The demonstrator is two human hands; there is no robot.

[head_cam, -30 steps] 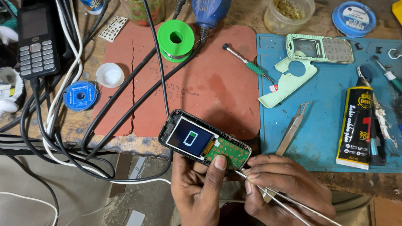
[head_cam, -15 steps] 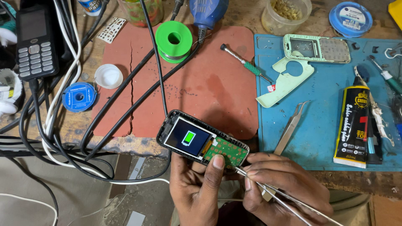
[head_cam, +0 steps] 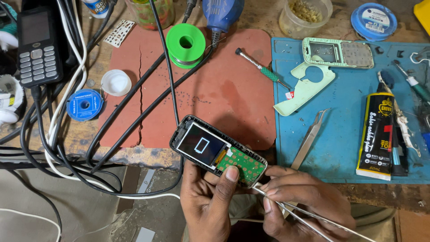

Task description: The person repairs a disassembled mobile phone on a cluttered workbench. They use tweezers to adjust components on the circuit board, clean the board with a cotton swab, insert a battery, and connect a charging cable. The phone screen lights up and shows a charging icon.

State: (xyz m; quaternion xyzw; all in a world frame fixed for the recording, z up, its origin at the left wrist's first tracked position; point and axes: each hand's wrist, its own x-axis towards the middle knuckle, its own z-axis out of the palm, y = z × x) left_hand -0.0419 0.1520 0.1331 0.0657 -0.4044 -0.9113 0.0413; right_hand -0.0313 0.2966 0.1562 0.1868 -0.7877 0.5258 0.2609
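My left hand (head_cam: 210, 204) holds an opened phone (head_cam: 218, 151) at the workbench's front edge, thumb pressed on its green keypad board. The phone's small screen is lit and shows an empty battery outline. A black cable plugs into its top end. My right hand (head_cam: 300, 201) grips thin metal tweezers (head_cam: 313, 215), their tips touching the lower right corner of the phone board.
A red mat (head_cam: 197, 89) holds a green solder spool (head_cam: 185, 45) and a screwdriver (head_cam: 262, 69). The blue mat (head_cam: 340, 134) carries tweezers (head_cam: 309, 139), a glue tube (head_cam: 377, 134), and a green phone casing (head_cam: 338, 53). A black keypad phone (head_cam: 38, 47) and tangled cables lie left.
The battery icon on the phone screen went from filled green to an empty outline. Both hands and the phone stayed almost in place.
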